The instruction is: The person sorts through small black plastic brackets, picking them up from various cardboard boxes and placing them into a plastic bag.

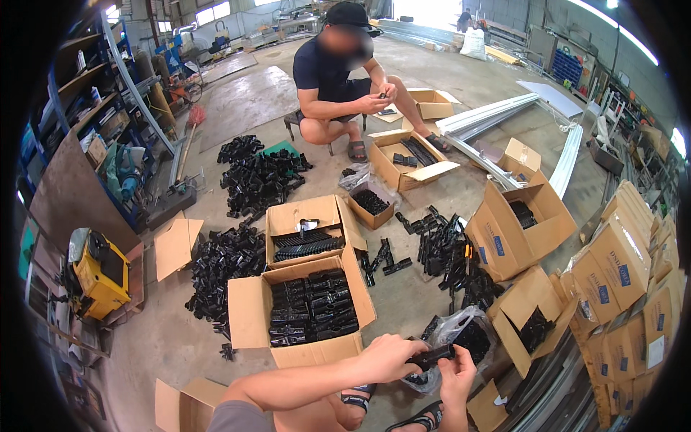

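Observation:
A black plastic fitting (434, 356), short and tube-like, is held between my two hands at the lower middle. My left hand (391, 358) is closed around its left end. The thumb and fingers of my right hand (456, 369) pinch its right end. Just behind them lies a clear plastic bag (471, 327) with black parts in it. To the left stands an open cardboard box (248, 311) packed with rows of black fittings (313, 306). Finer details of the held piece are too small to make out.
Loose black parts lie in heaps on the left (227, 270) and right (443, 248). A co-worker (335, 79) sits opposite, handling a small dark piece. More cardboard boxes (522, 223) stand at the right, beside white metal profiles (489, 115). A yellow machine (101, 277) stands at far left.

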{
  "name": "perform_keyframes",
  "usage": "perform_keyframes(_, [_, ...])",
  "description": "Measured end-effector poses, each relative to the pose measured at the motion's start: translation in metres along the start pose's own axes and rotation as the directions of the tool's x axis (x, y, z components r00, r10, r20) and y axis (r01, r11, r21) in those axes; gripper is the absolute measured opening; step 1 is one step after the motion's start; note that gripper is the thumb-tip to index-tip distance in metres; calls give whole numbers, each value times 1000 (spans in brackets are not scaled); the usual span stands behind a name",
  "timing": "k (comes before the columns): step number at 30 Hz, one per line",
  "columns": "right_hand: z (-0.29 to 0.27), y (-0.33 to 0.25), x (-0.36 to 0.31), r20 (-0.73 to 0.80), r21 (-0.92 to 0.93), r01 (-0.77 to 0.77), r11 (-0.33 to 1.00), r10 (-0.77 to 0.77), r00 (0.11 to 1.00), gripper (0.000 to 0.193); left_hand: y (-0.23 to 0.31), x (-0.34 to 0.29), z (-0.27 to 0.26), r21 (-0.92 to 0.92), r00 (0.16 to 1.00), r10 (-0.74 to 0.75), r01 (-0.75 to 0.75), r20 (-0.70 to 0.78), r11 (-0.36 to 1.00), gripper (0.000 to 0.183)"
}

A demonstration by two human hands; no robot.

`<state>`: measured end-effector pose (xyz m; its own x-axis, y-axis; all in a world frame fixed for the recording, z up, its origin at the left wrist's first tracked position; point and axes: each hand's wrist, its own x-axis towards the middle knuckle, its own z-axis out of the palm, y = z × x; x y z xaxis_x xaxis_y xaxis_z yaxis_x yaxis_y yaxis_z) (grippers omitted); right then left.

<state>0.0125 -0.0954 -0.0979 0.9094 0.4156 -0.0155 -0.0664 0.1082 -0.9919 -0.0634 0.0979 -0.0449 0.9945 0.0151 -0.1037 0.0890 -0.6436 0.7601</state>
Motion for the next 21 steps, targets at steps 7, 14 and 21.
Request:
perform_keyframes(7, [3,0,4,27,98,3,995,-5,1000,44,19,-4,-16,136,998,-64,61,20,989,44])
perform_keyframes(14, [-2,-3,7,136,65,-27,998,18,991,42,26,-4,-20,211,997,-60,50,38,976,36])
perform_keyframes(21, [-5,-10,3,91,154,4,988,-18,996,43,5,7,8,-215,998,23,-11,52,977,35])
